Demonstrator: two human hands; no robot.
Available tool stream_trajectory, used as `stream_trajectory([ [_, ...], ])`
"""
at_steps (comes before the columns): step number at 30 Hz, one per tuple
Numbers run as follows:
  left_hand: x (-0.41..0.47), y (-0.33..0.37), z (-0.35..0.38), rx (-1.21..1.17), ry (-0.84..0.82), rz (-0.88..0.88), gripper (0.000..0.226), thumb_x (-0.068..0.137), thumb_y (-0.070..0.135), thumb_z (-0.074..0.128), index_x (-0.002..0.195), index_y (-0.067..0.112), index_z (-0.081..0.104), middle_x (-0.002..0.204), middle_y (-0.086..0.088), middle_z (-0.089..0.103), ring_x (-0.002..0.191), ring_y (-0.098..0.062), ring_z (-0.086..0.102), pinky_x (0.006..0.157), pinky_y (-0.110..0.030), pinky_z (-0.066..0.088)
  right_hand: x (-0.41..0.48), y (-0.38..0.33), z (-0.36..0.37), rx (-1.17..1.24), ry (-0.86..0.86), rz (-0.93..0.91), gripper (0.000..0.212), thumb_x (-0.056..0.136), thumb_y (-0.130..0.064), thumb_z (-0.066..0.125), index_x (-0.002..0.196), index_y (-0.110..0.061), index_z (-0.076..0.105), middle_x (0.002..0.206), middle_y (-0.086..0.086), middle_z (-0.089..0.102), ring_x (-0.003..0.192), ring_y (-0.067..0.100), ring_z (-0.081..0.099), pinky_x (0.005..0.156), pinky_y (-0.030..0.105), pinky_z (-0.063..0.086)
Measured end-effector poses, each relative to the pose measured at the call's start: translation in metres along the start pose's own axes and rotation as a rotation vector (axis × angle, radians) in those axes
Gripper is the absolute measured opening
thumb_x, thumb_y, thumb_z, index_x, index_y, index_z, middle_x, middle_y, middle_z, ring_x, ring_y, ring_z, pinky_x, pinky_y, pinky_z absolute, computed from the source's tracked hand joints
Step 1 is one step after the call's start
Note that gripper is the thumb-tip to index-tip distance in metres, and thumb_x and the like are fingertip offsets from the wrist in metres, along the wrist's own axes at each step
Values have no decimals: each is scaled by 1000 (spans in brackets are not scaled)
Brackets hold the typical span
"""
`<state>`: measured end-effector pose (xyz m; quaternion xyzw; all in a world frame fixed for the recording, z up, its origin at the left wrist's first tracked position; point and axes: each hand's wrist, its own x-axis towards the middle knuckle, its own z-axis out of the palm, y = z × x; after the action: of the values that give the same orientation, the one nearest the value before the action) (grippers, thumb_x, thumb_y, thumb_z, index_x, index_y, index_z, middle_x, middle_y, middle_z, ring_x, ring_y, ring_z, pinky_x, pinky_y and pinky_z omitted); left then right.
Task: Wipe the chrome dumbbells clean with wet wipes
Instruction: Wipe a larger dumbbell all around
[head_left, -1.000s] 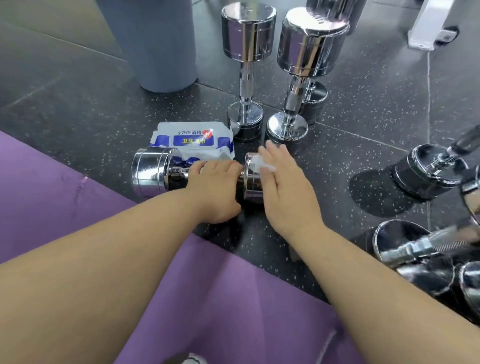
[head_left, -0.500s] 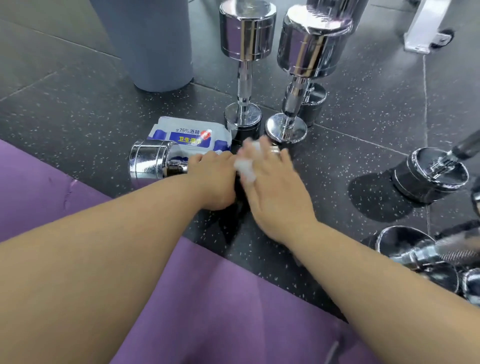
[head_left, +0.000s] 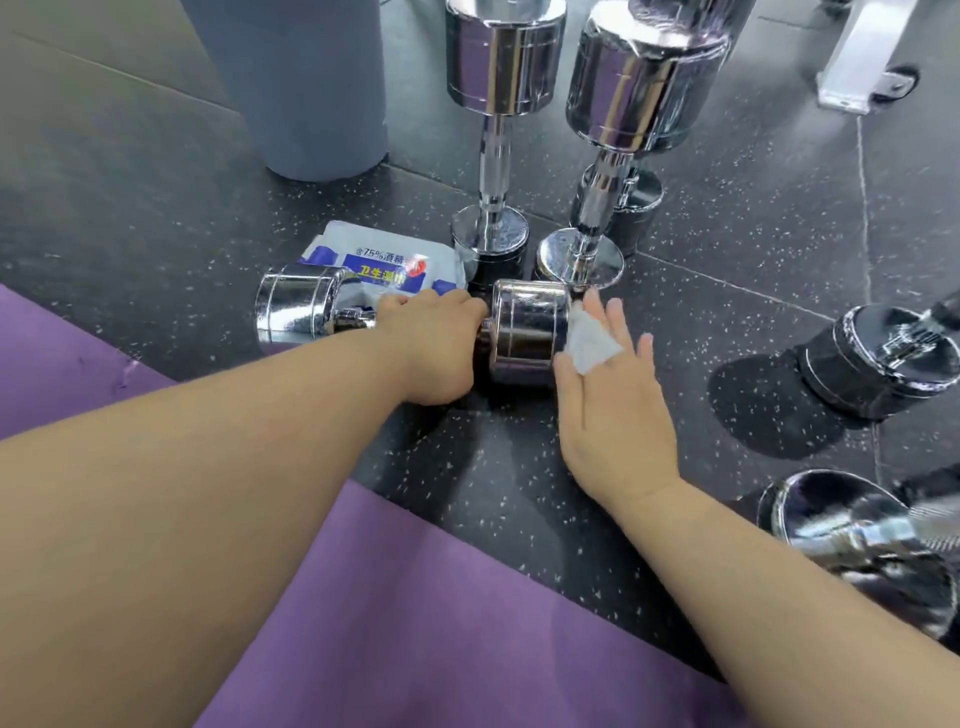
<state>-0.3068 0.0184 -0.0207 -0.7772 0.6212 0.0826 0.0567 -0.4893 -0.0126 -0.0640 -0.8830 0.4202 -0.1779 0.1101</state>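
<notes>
One purple foam mat (head_left: 467, 623), 6 o'clock. Two upright chrome dumbbells (head_left: 501, 67), 12 o'clock. One chrome dumbbell (head_left: 524, 332) lying on the speckled black floor (head_left: 156, 218), centre: left hand (head_left: 431, 348) curled round its handle; right hand (head_left: 608, 400), fingers straight, presses a white wet wipe (head_left: 589, 340) against its 3 o'clock end. One blue-and-white wipes pack (head_left: 384, 260), just behind, 11 o'clock.
</notes>
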Motion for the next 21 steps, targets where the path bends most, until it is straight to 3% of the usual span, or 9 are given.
stream_trajectory([
  [2,0,0,1,10,-8,6,49,82,20,58,129,20,42,131,0,46,120,-27,45,100,-45,31,-11,3,1,29,-30,-61,58,102,-36,11,156,-15,15,162,-9,6,149,7,-1,124,36,-1],
  [4,1,0,2,19,-12,13,48,82,20,58,127,20,42,130,0,45,119,-26,45,99,-45,31,-9,-8,-6,213,27,-5,53,105,-29,22,155,-12,22,160,-9,12,145,1,7,123,35,7],
  [7,0,0,2,15,1,11,48,84,22,55,131,20,41,130,0,45,120,-26,45,98,-44,32,14,-40,-7,247,115,-83,46,102,-13,32,146,0,40,155,12,35,147,29,26,118,44,17],
  [9,-1,1,2,12,11,8,52,86,25,53,136,23,40,129,1,46,120,-26,46,97,-44,32,32,-49,-5,134,126,-148,48,97,-16,32,139,-1,50,149,13,46,144,35,32,116,50,19],
  [12,-2,1,2,14,-4,6,48,83,22,56,129,20,42,130,1,45,122,-26,45,98,-44,32,35,-38,-4,100,52,-73,48,99,-16,32,145,-9,43,155,4,37,149,26,18,120,48,11],
  [15,-3,0,2,4,-8,16,40,86,26,56,123,20,43,130,0,45,122,-25,44,97,-42,31,-13,-30,8,-75,51,-253,56,92,-18,31,145,-7,44,155,7,38,144,31,23,115,51,26],
  [17,-1,0,2,-15,-8,12,40,85,25,56,123,21,43,130,1,45,121,-25,44,98,-43,31,-41,-22,21,-117,-13,-340,55,92,-19,34,145,-8,43,157,4,35,144,25,25,114,52,31],
  [21,1,-1,1,5,-2,11,41,85,23,56,123,19,44,130,0,46,122,-26,45,98,-44,32,-13,-30,14,-71,39,-157,60,96,-13,31,154,-7,20,163,6,18,150,22,6,119,45,14],
])
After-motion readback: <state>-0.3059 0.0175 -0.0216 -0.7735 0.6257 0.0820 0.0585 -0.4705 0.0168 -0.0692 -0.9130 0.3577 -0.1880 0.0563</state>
